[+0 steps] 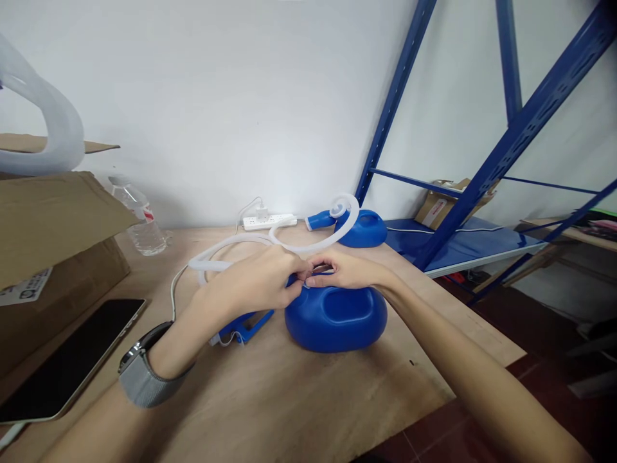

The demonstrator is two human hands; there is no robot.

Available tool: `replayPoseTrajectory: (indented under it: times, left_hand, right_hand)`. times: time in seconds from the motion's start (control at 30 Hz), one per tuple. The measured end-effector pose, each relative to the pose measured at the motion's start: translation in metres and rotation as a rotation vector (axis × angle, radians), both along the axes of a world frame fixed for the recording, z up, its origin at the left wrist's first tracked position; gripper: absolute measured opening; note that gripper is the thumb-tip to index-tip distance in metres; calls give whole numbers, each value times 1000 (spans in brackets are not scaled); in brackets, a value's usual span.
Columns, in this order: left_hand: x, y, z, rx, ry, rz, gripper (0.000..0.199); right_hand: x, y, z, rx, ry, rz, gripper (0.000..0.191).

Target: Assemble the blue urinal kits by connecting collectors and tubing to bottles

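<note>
A blue plastic bottle (pixel 332 328) with a moulded grip hollow lies on the wooden table in front of me. My left hand (pixel 267 276) and my right hand (pixel 340 269) meet at its upper left end, thumbs and fingers pinched together there. What sits between the fingertips is mostly covered; a bit of white shows by the right thumb. Left of the bottle, a blue piece with a thin white cord (pixel 243 328) rests partly beneath my left wrist. A translucent hose (pixel 231 241) curves across the table behind my hands.
Behind, a second blue bottle (pixel 364 229) stands with a coiled hose near a white power strip (pixel 270 222). Leftward are an open cardboard box (pixel 62 276), a clear water bottle (pixel 137 215) and a dark-screened tablet (pixel 72 357). A blue metal shelf (pixel 463 247) borders the table's right.
</note>
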State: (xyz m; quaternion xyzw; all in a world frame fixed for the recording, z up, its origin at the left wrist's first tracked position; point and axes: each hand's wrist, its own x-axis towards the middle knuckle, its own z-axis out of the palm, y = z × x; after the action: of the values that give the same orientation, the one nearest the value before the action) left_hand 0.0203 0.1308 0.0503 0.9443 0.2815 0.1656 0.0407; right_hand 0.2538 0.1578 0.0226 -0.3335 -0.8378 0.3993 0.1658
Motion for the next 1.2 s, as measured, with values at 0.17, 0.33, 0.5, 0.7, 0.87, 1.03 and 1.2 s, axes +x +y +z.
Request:
replayPoseTrajectory:
  times: [0.17, 0.33, 0.5, 0.7, 0.87, 1.03, 1.2]
  left_hand:
    - [-1, 0, -3, 17, -4, -9, 15]
    - [0, 0, -4, 10, -9, -8, 12]
    - [0, 4, -7, -39, -18, -22, 8]
    - [0, 7, -8, -59, -63, -83, 12]
    - [1, 6, -8, -51, -67, -102, 12]
    - [0, 5, -8, -50, -56, -55, 11]
    - [0, 6, -11, -7, -43, -64, 14]
  right_hand:
    - [1, 3, -4, -57, 0, -27, 27]
    - [2, 5, -4, -188, -32, -58, 31]
    - [0, 6, -9, -158, -15, -91, 28]
    - [3, 4, -2, -119, 31, -2, 20]
    - [4, 2, 2, -144, -20, -11, 28]
    - [3, 7, -2, -200, 0, 13, 31]
    - [5, 13, -2, -206, -115, 5, 37]
